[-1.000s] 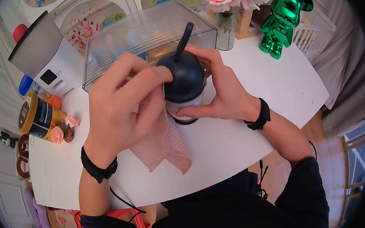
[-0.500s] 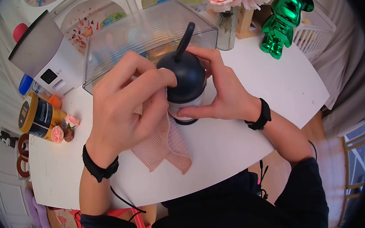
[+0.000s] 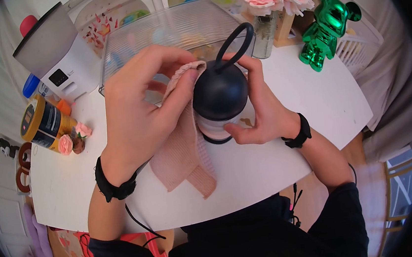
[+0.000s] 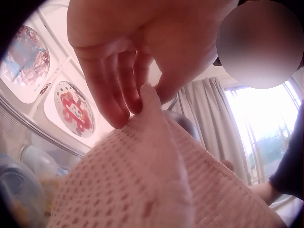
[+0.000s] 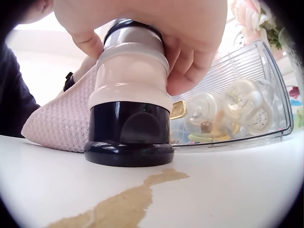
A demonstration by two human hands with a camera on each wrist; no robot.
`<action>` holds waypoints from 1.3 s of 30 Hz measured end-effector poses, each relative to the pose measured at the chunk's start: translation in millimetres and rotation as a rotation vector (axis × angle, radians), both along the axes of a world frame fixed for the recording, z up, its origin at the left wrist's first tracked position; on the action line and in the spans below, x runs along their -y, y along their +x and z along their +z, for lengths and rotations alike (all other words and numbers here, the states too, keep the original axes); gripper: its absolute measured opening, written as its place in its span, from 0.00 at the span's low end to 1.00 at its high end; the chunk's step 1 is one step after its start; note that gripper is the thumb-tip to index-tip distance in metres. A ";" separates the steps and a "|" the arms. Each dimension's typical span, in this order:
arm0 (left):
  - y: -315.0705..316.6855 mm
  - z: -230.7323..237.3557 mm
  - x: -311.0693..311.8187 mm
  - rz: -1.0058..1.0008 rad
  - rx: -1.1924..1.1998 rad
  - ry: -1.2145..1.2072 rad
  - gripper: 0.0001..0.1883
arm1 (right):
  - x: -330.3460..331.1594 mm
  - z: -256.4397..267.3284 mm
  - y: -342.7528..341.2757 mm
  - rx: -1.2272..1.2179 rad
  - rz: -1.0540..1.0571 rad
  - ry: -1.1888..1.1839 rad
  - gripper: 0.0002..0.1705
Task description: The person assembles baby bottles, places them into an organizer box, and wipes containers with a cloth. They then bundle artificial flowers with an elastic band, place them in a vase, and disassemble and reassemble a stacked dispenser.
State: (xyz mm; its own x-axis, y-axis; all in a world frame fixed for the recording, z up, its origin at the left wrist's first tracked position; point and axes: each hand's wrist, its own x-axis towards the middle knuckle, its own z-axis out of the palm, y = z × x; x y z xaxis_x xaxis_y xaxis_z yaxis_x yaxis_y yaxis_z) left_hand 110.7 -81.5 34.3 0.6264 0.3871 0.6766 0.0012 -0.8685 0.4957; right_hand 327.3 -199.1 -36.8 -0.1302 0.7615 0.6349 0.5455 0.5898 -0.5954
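A bottle with a round black lid and a black loop handle stands on the white table. Its pale pink middle and black base show in the right wrist view. My right hand grips it, thumb in front and fingers around the far side. Between the thumb and fingers of my left hand, the top edge of a pink waffle-weave cloth is pinched, close beside the lid. The cloth hangs down to the tabletop; in the left wrist view its raised fold comes up between the fingers.
Behind the bottle is a clear ribbed box holding clear containers. A white appliance and a yellow-lidded tub stand left; a pink flower vase and a green bear figure right. A tan patch marks the table.
My left fingers have come off the black lid and drawn the cloth's edge up beside it. The bottle's loop handle has swung round to show its opening. The head view has shifted slightly.
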 end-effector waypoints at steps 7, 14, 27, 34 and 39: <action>-2.2 4.0 0.8 -0.055 0.010 0.142 0.11 | -1.6 -3.6 2.2 0.030 -0.016 0.022 0.64; -17.4 15.3 -0.3 -0.249 -0.183 0.358 0.13 | -2.7 -3.1 2.1 0.049 -0.031 0.043 0.65; -2.2 0.5 5.4 -0.113 0.020 0.379 0.14 | -2.0 -2.2 2.3 0.058 -0.025 0.057 0.65; -9.0 -1.0 11.0 -0.181 -0.285 0.560 0.15 | -5.5 -4.9 4.9 0.006 -0.028 0.041 0.64; -6.3 6.1 4.0 -0.090 -0.006 0.498 0.14 | -4.6 -6.1 5.7 0.000 -0.032 0.047 0.64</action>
